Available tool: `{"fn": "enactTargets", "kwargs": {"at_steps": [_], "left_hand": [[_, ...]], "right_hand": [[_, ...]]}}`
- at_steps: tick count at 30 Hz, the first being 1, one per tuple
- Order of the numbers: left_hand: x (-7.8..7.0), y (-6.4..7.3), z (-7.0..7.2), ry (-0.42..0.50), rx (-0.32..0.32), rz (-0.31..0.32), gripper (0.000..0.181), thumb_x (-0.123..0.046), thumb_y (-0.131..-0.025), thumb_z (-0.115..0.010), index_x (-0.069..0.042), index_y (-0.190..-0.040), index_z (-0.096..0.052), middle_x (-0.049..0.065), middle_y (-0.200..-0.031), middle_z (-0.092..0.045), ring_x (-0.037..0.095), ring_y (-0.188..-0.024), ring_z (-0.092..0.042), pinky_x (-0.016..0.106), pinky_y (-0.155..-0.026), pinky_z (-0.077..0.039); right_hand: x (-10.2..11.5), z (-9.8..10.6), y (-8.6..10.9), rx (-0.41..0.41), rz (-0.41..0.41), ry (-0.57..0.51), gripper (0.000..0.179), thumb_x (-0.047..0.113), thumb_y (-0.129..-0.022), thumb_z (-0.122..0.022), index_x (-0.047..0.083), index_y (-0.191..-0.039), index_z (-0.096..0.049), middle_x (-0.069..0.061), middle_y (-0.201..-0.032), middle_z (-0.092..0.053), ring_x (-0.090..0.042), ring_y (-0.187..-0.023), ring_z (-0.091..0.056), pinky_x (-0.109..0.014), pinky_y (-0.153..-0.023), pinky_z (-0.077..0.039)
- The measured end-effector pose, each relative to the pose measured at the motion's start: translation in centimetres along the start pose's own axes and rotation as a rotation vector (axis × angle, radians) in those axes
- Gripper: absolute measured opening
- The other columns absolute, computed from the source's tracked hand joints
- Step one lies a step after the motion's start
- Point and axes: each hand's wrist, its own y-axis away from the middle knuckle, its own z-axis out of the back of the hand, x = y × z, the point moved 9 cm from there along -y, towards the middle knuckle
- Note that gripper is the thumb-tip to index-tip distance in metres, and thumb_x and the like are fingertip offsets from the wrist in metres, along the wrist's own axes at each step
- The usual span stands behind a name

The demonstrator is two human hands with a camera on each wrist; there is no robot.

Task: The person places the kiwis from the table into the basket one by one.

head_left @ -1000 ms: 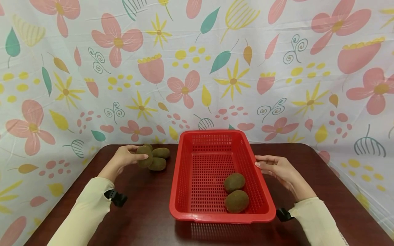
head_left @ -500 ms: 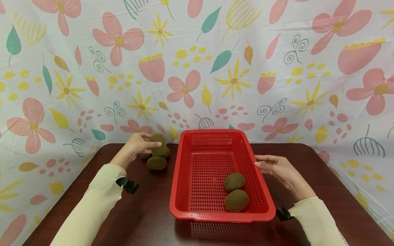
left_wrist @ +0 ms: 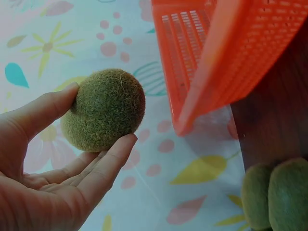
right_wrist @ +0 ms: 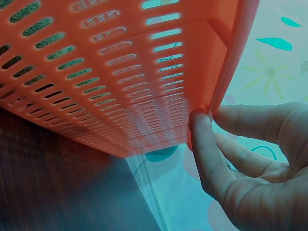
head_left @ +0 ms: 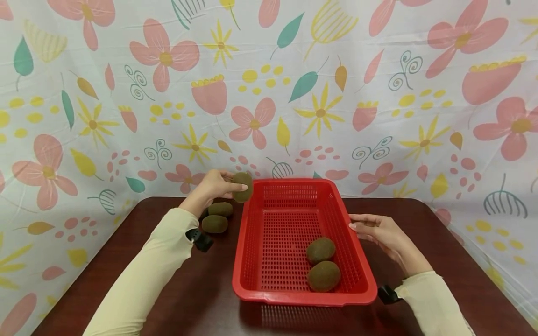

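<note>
Between thumb and fingers, my left hand (head_left: 214, 185) holds a brown fuzzy kiwi (head_left: 242, 187), raised beside the far left rim of a red plastic basket (head_left: 304, 297). The left wrist view shows this kiwi (left_wrist: 107, 108) pinched at its sides, apart from the basket (left_wrist: 211, 72). My right hand (head_left: 384, 235) pinches the basket's right rim; in the right wrist view its fingers (right_wrist: 204, 149) lie on the outside under the lip. Two kiwis (head_left: 324, 276) rest inside the basket at its near right.
More kiwis (head_left: 215, 224) lie on the dark wooden table (head_left: 185, 289) left of the basket, one partly hidden behind my left hand. A floral cloth (head_left: 269, 93) hangs right behind the table's far edge.
My left hand has lifted a kiwi from the group on the table and carried it right, up to the basket's left rim. The right hand and basket have stayed in place.
</note>
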Motion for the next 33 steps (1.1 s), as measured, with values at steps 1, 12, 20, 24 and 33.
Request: {"fn": "enactTargets", "kwargs": {"at_steps": [1, 12, 20, 24, 33], "left_hand": [[-0.2, -0.1, -0.3, 0.004, 0.001, 0.004, 0.068, -0.022, -0.083, -0.077, 0.002, -0.138, -0.045, 0.019, -0.135, -0.047, 0.032, -0.104, -0.064, 0.034, -0.083, -0.055], [-2.8, -2.0, -3.4, 0.010, 0.021, -0.045, 0.061, -0.016, -0.080, -0.080, -0.001, -0.134, -0.054, 0.018, -0.128, -0.057, 0.031, -0.105, -0.064, 0.039, -0.086, -0.054], [-4.2, -3.3, -5.8, -0.005, 0.045, -0.070, 0.056, -0.014, -0.080, -0.080, 0.001, -0.129, -0.058, 0.018, -0.121, -0.062, 0.030, -0.102, -0.066, 0.036, -0.083, -0.055], [-4.7, -3.9, -7.0, -0.002, 0.051, -0.071, 0.054, -0.013, -0.080, -0.080, 0.002, -0.128, -0.060, 0.016, -0.121, -0.063, 0.030, -0.104, -0.065, 0.036, -0.082, -0.055], [-5.0, -4.8, -9.8, -0.011, 0.062, -0.056, 0.050, -0.008, -0.077, -0.081, 0.004, -0.122, -0.063, 0.017, -0.119, -0.061, 0.031, -0.103, -0.064, 0.035, -0.081, -0.056]], "right_hand": [[0.0, 0.0, 0.0, 0.001, 0.002, -0.001, 0.062, 0.020, -0.092, -0.068, -0.010, -0.139, -0.042, -0.005, -0.106, -0.071, -0.016, -0.091, -0.069, -0.030, -0.082, -0.055], [0.0, 0.0, 0.1, 0.001, 0.010, -0.007, 0.061, 0.019, -0.091, -0.068, -0.011, -0.139, -0.042, -0.005, -0.105, -0.071, -0.017, -0.091, -0.070, -0.031, -0.081, -0.055], [0.0, 0.0, 0.0, 0.007, 0.019, 0.001, 0.061, 0.019, -0.092, -0.067, -0.011, -0.138, -0.043, -0.006, -0.106, -0.071, -0.016, -0.091, -0.069, -0.030, -0.082, -0.055], [0.1, 0.0, 0.1, 0.007, 0.017, 0.001, 0.061, 0.019, -0.092, -0.067, -0.011, -0.138, -0.042, -0.005, -0.105, -0.071, -0.016, -0.091, -0.069, -0.031, -0.082, -0.055], [0.0, 0.0, 0.1, -0.001, 0.006, 0.021, 0.062, 0.021, -0.091, -0.068, -0.010, -0.139, -0.043, -0.005, -0.106, -0.071, -0.018, -0.093, -0.069, -0.034, -0.084, -0.055]]}}
